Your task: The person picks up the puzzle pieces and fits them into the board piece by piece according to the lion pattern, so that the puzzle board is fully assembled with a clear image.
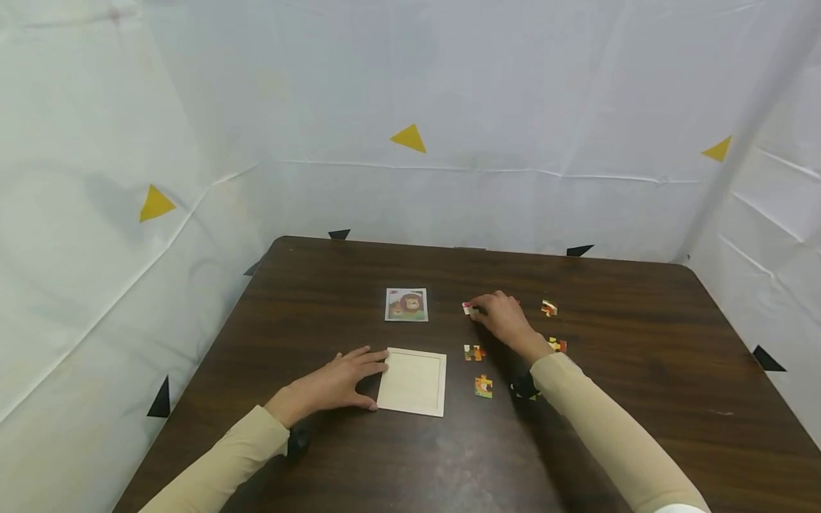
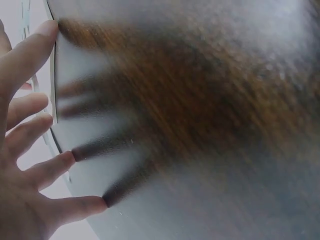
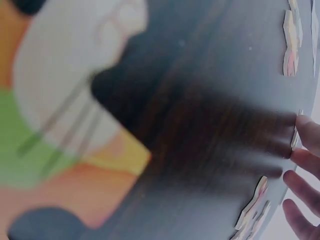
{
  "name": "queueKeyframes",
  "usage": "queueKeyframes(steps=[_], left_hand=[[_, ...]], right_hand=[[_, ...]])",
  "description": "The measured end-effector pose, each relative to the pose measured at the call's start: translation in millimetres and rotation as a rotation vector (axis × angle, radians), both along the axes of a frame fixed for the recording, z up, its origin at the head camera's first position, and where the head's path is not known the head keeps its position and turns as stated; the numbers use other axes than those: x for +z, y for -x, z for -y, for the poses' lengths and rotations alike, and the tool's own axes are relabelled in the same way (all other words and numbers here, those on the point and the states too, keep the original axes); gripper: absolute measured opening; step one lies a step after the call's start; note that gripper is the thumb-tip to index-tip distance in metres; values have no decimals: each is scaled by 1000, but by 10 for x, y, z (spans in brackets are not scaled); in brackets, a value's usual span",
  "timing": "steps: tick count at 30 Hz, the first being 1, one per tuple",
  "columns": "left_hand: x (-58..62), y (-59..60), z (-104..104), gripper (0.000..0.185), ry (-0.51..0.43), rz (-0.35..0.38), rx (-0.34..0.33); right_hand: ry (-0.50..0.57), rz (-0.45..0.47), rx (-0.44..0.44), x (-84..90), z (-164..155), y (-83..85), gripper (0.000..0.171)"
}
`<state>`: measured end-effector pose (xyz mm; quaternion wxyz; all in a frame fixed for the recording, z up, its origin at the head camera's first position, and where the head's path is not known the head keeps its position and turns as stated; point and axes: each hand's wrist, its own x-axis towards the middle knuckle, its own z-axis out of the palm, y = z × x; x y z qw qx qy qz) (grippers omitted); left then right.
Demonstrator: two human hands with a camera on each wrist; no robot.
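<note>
A pale square puzzle tray [image 1: 412,381] lies on the dark wooden table. At its left edge rests my left hand [image 1: 343,377], fingers spread and fairly straight, thumb at the lower corner and fingertips near the upper one. My right hand [image 1: 503,317] reaches farther out and pinches a small puzzle piece [image 1: 467,308] between thumb and finger, low at the tabletop. In the right wrist view that piece [image 3: 295,135] shows edge-on between the fingertips. Nearer me lie two more puzzle pieces, one orange and green [image 1: 474,353], one yellow and green [image 1: 484,387].
A picture card [image 1: 406,305] with a lion lies behind the tray. Right of my right hand are a brown-and-white piece [image 1: 549,308] and a red-yellow piece [image 1: 556,345]. Another piece [image 1: 527,397] is partly covered by the wrist camera. White sheeting [image 1: 474,206] surrounds the table.
</note>
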<state>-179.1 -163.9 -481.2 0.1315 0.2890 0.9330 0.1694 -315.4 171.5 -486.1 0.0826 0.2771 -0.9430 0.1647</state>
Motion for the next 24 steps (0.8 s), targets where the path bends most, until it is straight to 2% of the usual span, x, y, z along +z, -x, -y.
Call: queueKeyframes(steps=[8, 16, 20, 24], left_hand=[[17, -7, -29, 70, 1, 15, 8], [7, -12, -27, 69, 11, -2, 9], [-8, -6, -25, 68, 15, -11, 9], [-17, -13, -32, 68, -5, -17, 6]], right_hand=[[28, 5, 25, 0, -9, -11, 21], [144, -34, 116, 92, 78, -79, 15], [196, -44, 118, 149, 143, -115, 15], [224, -37, 83, 187, 175, -158, 15]])
